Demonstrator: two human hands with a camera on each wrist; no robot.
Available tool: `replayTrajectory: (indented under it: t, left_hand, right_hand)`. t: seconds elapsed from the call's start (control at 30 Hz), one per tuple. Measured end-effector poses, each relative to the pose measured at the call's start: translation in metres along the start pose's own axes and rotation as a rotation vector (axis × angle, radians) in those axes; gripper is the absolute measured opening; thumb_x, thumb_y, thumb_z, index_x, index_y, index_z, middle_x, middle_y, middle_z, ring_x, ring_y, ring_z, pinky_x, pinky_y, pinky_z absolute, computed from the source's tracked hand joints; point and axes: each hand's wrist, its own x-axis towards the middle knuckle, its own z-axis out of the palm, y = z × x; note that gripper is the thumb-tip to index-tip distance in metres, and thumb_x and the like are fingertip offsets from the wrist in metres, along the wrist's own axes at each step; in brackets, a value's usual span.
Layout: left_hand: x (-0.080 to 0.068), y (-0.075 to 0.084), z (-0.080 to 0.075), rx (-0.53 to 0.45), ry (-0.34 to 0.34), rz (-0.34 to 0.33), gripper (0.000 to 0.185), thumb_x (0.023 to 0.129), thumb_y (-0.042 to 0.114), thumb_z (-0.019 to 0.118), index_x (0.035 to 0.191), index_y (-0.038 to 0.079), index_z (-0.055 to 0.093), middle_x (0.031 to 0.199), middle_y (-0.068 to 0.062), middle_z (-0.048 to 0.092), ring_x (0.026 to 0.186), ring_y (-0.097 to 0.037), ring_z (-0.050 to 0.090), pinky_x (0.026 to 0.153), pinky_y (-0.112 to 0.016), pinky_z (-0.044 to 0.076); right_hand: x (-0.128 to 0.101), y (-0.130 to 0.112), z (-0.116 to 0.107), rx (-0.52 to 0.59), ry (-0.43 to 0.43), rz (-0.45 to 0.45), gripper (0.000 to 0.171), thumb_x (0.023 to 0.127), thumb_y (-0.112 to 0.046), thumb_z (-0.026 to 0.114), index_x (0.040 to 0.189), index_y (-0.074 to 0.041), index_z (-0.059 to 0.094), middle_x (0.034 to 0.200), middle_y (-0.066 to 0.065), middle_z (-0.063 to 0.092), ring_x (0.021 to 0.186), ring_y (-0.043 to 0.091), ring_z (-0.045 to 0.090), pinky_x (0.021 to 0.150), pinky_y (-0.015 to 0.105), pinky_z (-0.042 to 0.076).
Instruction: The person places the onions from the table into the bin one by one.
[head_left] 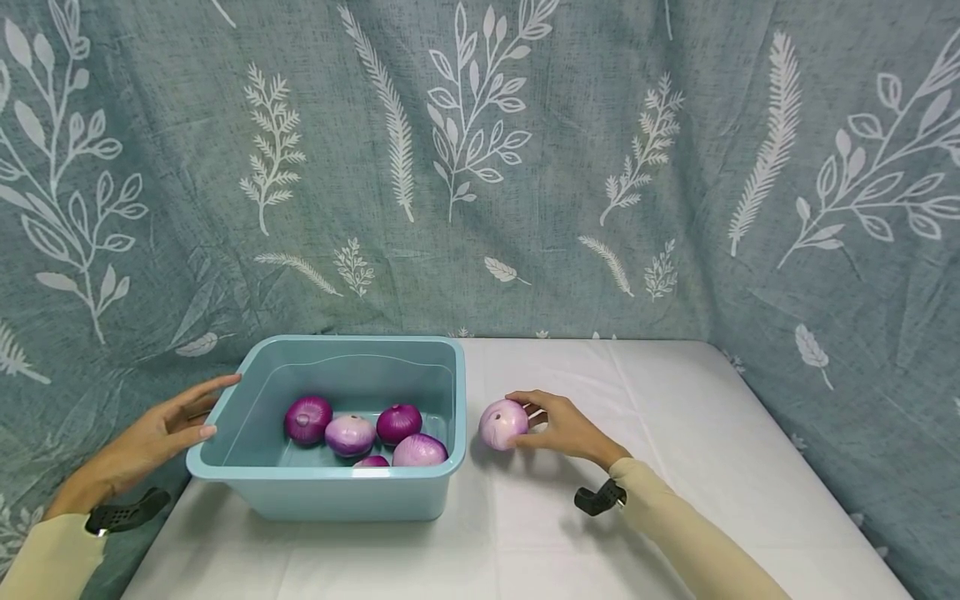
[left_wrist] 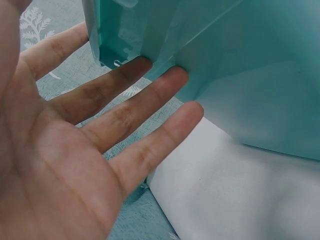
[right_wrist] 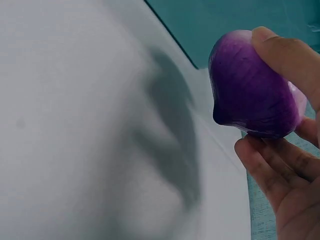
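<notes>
My right hand point(head_left: 561, 427) grips a purple-and-white onion point(head_left: 499, 425) between thumb and fingers, just right of the blue-green plastic tub point(head_left: 300, 473). In the right wrist view the onion point(right_wrist: 250, 85) hangs above the white cloth, its shadow falling below it. The thumb presses one side, and the fingertips support the underside. At the tub's left end, my left hand point(head_left: 161, 429) has its fingers stretched out against the rim and outer wall. The left wrist view shows those fingers point(left_wrist: 160, 127) nearly straight and spread along the tub's side point(left_wrist: 250, 85).
Several red onions lie inside the tub, among them a dark one point(head_left: 308, 419) at the left and a paler one point(head_left: 420, 451) near the front right. A white cloth point(head_left: 570, 533) covers the table. Patterned blue-green fabric point(head_left: 480, 275) hangs behind and at both sides.
</notes>
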Motion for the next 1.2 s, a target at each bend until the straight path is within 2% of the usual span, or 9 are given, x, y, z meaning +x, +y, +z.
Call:
replayTrajectory:
  t: [0.27,0.63,0.87,1.03,1.2]
  left_hand:
    - [0.0,0.001,-0.001,-0.009,-0.009,0.005,0.067,0.11,0.009,0.05,0.167,0.025,0.019,0.156,0.012,0.034,0.127,0.008,0.049,0.092,-0.033,0.054]
    - [0.0,0.001,-0.001,0.013,-0.02,0.011,0.067,0.11,0.01,0.049,0.167,0.026,0.018,0.161,0.006,0.032,0.127,0.009,0.047,0.093,-0.041,0.054]
    - [-0.001,0.002,0.0,0.026,0.0,-0.001,0.066,0.11,0.01,0.05,0.167,0.027,0.02,0.163,0.005,0.029,0.128,0.011,0.045,0.096,-0.054,0.052]
    - [0.0,0.003,0.0,0.022,0.007,-0.006,0.066,0.11,0.01,0.05,0.166,0.028,0.02,0.162,0.006,0.03,0.128,0.01,0.045,0.096,-0.051,0.052]
    - [0.0,0.002,0.0,0.016,-0.005,-0.01,0.066,0.11,0.011,0.05,0.167,0.027,0.019,0.159,0.008,0.032,0.127,0.009,0.047,0.095,-0.048,0.054]
  right_hand:
    - [0.007,-0.007,-0.015,-0.004,0.054,-0.01,0.076,0.076,-0.038,0.094,0.141,-0.015,0.061,0.125,0.0,0.065,0.107,0.021,0.066,0.09,0.035,0.058]
    - [0.013,-0.022,-0.029,0.021,0.114,-0.06,0.072,0.078,-0.029,0.094,0.14,-0.013,0.061,0.129,0.002,0.064,0.107,0.022,0.066,0.089,0.033,0.058]
    - [0.017,-0.034,-0.033,0.033,0.14,-0.1,0.071,0.078,-0.025,0.094,0.14,-0.013,0.062,0.131,0.003,0.064,0.107,0.026,0.066,0.09,0.036,0.058]
    - [0.02,-0.041,-0.033,0.036,0.156,-0.112,0.07,0.078,-0.022,0.094,0.139,-0.014,0.062,0.129,0.002,0.064,0.107,0.025,0.065,0.091,0.036,0.057]
    - [0.022,-0.052,-0.033,0.026,0.164,-0.122,0.07,0.079,-0.016,0.093,0.141,-0.008,0.061,0.132,0.007,0.063,0.109,0.027,0.064,0.093,0.041,0.057]
